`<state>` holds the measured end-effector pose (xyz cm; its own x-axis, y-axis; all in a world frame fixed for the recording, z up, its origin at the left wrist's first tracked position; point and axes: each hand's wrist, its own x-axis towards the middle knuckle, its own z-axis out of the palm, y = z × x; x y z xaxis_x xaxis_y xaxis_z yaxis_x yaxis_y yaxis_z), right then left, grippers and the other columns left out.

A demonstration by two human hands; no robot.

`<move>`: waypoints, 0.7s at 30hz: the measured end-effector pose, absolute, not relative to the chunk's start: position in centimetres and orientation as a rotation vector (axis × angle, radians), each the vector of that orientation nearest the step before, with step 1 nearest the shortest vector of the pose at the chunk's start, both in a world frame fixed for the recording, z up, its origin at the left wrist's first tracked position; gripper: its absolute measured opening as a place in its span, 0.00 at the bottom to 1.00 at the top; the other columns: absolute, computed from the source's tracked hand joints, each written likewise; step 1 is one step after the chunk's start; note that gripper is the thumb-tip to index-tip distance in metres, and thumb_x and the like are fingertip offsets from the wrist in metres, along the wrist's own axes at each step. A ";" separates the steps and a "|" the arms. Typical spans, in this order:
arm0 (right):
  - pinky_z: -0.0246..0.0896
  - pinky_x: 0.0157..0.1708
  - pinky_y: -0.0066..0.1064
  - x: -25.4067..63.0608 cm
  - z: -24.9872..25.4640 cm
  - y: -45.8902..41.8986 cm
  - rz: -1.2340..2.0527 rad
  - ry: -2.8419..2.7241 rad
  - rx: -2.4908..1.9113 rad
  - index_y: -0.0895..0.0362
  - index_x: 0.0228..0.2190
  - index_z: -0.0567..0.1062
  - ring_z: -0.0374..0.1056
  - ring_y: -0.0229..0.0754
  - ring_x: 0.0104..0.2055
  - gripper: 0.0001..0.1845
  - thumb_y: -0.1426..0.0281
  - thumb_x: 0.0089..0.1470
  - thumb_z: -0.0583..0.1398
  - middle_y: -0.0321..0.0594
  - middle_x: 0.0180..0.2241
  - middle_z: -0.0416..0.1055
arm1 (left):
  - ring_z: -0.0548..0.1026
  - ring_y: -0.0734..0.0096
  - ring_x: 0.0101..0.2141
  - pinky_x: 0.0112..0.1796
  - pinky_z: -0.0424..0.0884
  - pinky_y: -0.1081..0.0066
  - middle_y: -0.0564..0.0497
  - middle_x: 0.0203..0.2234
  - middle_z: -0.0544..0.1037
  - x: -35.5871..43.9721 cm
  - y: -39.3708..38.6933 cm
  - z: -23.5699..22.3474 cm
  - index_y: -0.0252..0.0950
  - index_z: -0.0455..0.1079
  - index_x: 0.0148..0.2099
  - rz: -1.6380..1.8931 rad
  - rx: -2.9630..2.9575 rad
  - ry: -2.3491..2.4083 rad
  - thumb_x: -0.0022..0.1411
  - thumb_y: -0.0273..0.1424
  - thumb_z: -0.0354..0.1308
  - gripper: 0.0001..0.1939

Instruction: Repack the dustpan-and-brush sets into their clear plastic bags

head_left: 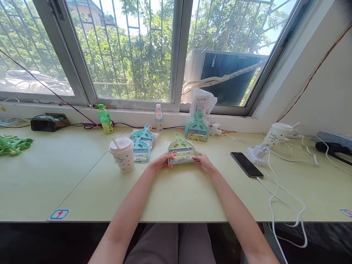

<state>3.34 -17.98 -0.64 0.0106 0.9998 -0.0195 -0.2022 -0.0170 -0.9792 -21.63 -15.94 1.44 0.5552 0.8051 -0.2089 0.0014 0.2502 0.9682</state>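
Observation:
A green mini dustpan and brush set (181, 149), wrapped in clear plastic with a yellow label, is held between my two hands over the middle of the table. My left hand (162, 161) grips its lower left corner, fingers closed on the wrapper. At the lower right corner my right hand (202, 161) pinches the same pack. Just left of it lie bluish-green dustpan sets (141, 148) in plastic, partly overlapping. Behind, to the right, more packed dustpan sets (197, 128) lean upright by the window wall.
A white paper cup (121, 156) with a straw stands left of my left arm; another cup (277, 135) is far right. A phone (246, 164), a power strip (257, 156) and loose white cables lie on the right. Bottles (105, 119) line the back, and green pieces (13, 145) lie far left.

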 end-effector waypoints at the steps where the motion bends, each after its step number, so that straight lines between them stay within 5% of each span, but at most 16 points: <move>1: 0.73 0.37 0.33 3.5 -0.6 -17.8 1.337 -1.013 -1.082 0.58 0.37 0.75 0.74 0.43 0.37 0.18 0.76 0.39 0.64 0.42 0.37 0.77 | 0.71 0.78 0.20 0.22 0.69 0.74 0.45 0.40 0.76 -21.5 -16.0 1.4 0.36 0.64 0.52 0.660 1.225 0.840 0.53 0.39 0.63 0.26; 5: 0.74 0.34 0.30 4.1 -0.4 -17.3 1.298 -0.844 -1.074 0.56 0.33 0.72 0.74 0.41 0.36 0.15 0.79 0.38 0.63 0.40 0.35 0.77 | 0.77 0.71 0.32 0.26 0.69 0.76 0.41 0.49 0.73 -20.9 -16.6 1.7 0.43 0.54 0.62 0.771 1.349 0.711 0.55 0.49 0.59 0.37; 9: 0.75 0.37 0.33 4.4 -0.4 -17.1 1.247 -0.767 -1.014 0.53 0.33 0.67 0.75 0.41 0.36 0.18 0.78 0.38 0.63 0.37 0.35 0.77 | 0.77 0.69 0.36 0.30 0.70 0.75 0.42 0.48 0.73 -20.1 -17.1 2.0 0.45 0.46 0.66 0.832 1.528 0.670 0.47 0.40 0.68 0.49; 14: 0.74 0.38 0.39 4.3 -0.6 -17.3 1.243 -0.878 -1.038 0.52 0.32 0.63 0.75 0.43 0.35 0.19 0.73 0.38 0.65 0.37 0.34 0.76 | 0.75 0.74 0.28 0.25 0.66 0.76 0.45 0.40 0.76 -19.4 -16.0 0.9 0.35 0.65 0.51 1.016 1.445 1.058 0.57 0.42 0.57 0.22; 21: 0.68 0.37 0.39 4.6 -1.2 -16.7 0.721 -1.286 -1.248 0.53 0.30 0.65 0.71 0.45 0.34 0.19 0.60 0.37 0.66 0.39 0.34 0.74 | 0.75 0.66 0.34 0.30 0.67 0.72 0.48 0.34 0.78 -19.1 -14.4 -0.4 0.37 0.69 0.39 1.126 1.614 1.433 0.59 0.31 0.55 0.06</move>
